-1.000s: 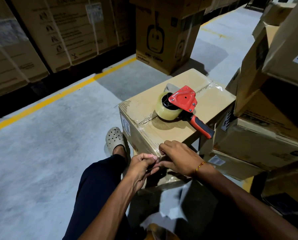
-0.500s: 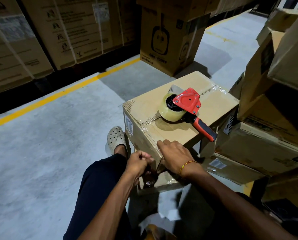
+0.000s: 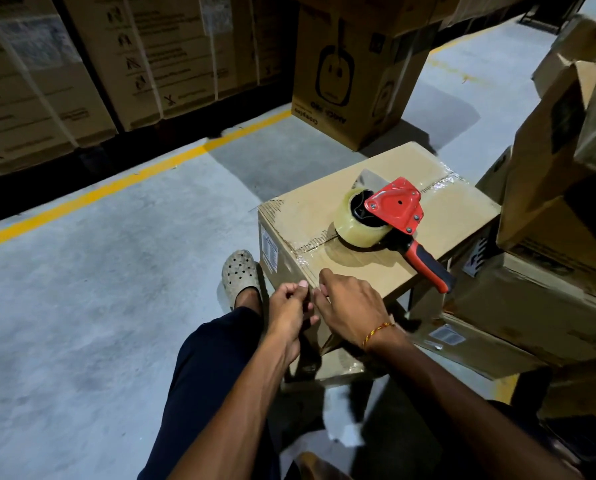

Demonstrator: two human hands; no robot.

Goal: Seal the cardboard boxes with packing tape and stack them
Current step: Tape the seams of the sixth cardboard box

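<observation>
- Brown cardboard box (image 3: 376, 216) sits on the floor (image 3: 99, 306), with both hands at its near corner.
- Left hand (image 3: 289, 306) has its fingers curled and pinches something thin at the box edge; what it is cannot be told.
- Right hand (image 3: 352, 306) is just beside it, fingers bent down onto the same corner.
- Past the hands, a red tape gun (image 3: 393, 216) lies on top of the box.
- Clear tape (image 3: 310, 242) runs along the box seam.

Matt cardboard box (image 3: 459, 216) carries glossy clear tape (image 3: 357, 226); the floor (image 3: 99, 306) is smooth concrete.
</observation>
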